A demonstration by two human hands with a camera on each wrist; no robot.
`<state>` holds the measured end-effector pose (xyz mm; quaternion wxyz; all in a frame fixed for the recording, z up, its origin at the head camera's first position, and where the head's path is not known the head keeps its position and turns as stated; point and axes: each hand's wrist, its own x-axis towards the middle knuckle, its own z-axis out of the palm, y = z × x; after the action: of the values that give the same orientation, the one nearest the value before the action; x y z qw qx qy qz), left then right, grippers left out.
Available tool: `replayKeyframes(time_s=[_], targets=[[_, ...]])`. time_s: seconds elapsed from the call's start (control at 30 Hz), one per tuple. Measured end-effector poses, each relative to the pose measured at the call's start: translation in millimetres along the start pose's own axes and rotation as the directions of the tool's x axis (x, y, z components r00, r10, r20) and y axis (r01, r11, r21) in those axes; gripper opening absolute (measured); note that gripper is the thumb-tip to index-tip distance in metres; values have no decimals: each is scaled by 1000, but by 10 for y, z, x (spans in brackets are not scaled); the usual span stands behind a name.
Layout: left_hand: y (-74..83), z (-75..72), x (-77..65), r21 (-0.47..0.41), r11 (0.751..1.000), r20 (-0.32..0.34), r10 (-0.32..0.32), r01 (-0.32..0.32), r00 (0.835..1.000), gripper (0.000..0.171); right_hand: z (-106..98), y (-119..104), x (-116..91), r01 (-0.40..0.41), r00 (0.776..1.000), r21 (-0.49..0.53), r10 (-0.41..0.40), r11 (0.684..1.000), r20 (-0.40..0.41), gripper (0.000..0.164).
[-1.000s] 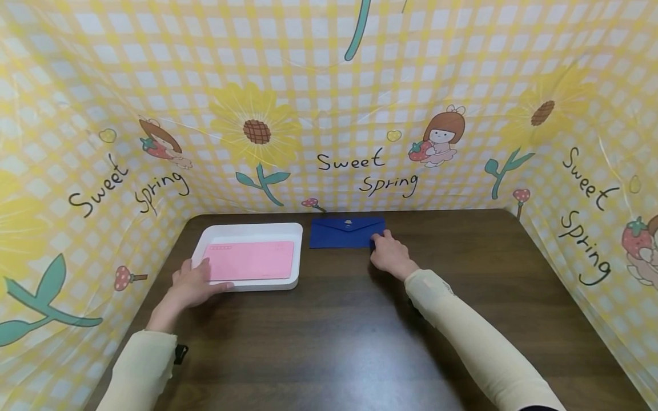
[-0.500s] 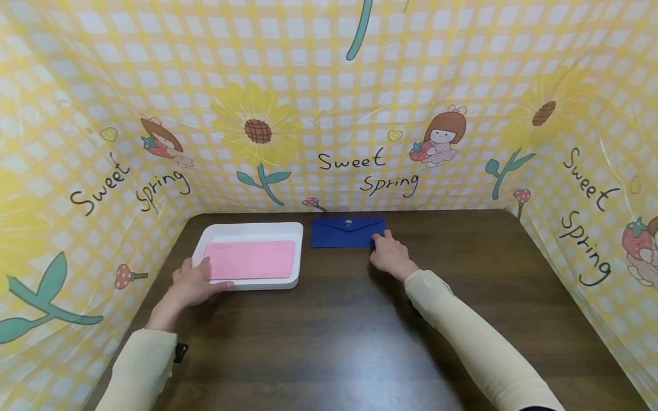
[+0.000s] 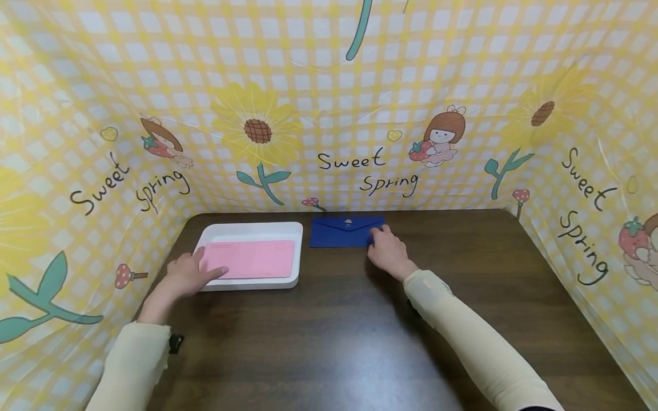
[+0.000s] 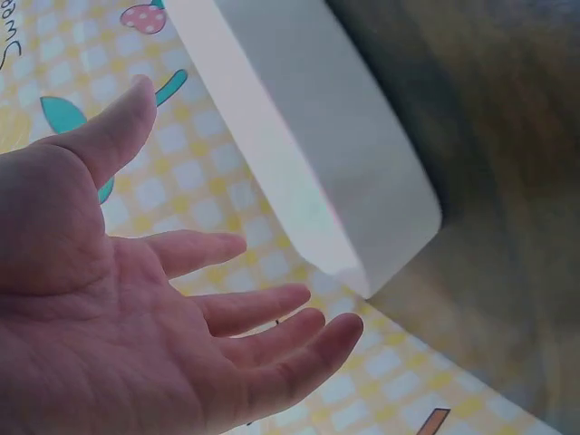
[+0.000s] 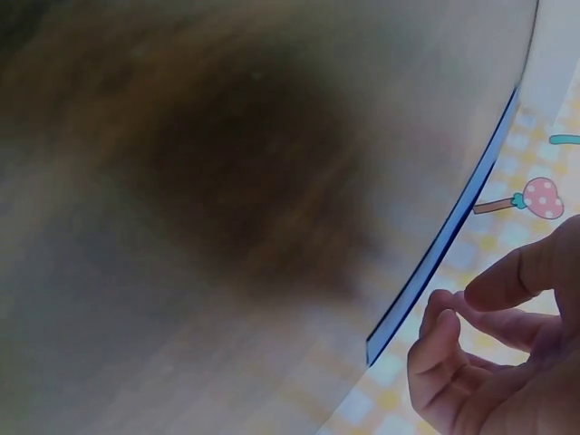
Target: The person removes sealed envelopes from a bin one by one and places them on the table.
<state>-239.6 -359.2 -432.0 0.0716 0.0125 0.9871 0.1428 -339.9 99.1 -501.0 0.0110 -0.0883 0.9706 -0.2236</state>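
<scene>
The table is wood-grained; a round-cornered tray holds a pink envelope.

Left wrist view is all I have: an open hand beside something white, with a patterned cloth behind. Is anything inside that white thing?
Observer: Yes. The head view shows a pink envelope lying in the white tray.
Visitor: Oh, nice! And what is the other hand near?
Observer: The head view has the right hand at the right end of a blue envelope.
Visitor: Does that one have a tray too?
Observer: No, the head view shows it on the brown table, to the right of the white tray.
</scene>
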Motion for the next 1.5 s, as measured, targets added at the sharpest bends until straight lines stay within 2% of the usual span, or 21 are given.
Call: replayKeyframes(time_s=[0.37, 0.63, 0.77, 0.9, 1.07, 1.17, 1.27, 1.5], targets=[[6, -214, 72, -111, 994, 42, 28, -24, 999, 76, -54, -206, 15, 67, 997, 51, -65, 996, -36, 42], [54, -337, 141, -185, 983, 113, 19, 2, 993, 74, -77, -455, 37, 90, 996, 117, -88, 989, -18, 44], [65, -348, 248, -276, 960, 174, 10, 39, 985, 74, -42, -626, 35, 106, 994, 150, -107, 983, 1, 45], [79, -311, 335, -315, 945, 238, -9, 86, 971, 77, 31, -807, 30, 120, 992, 160, -123, 980, 7, 43], [96, -146, 382, -288, 948, 295, -45, 133, 955, 80, 128, -1037, 11, 158, 987, 154, -160, 975, 1, 41], [82, -38, 408, -284, 948, 304, -54, 145, 951, 80, 175, -1161, 0, 188, 982, 160, -188, 969, -12, 38], [69, 25, 429, -296, 946, 293, -45, 135, 955, 79, 214, -1258, -5, 212, 977, 176, -210, 961, -32, 38], [93, 40, 427, -307, 939, 297, -61, 156, 953, 75, 318, -1393, 25, 211, 977, 142, -209, 967, -29, 47]])
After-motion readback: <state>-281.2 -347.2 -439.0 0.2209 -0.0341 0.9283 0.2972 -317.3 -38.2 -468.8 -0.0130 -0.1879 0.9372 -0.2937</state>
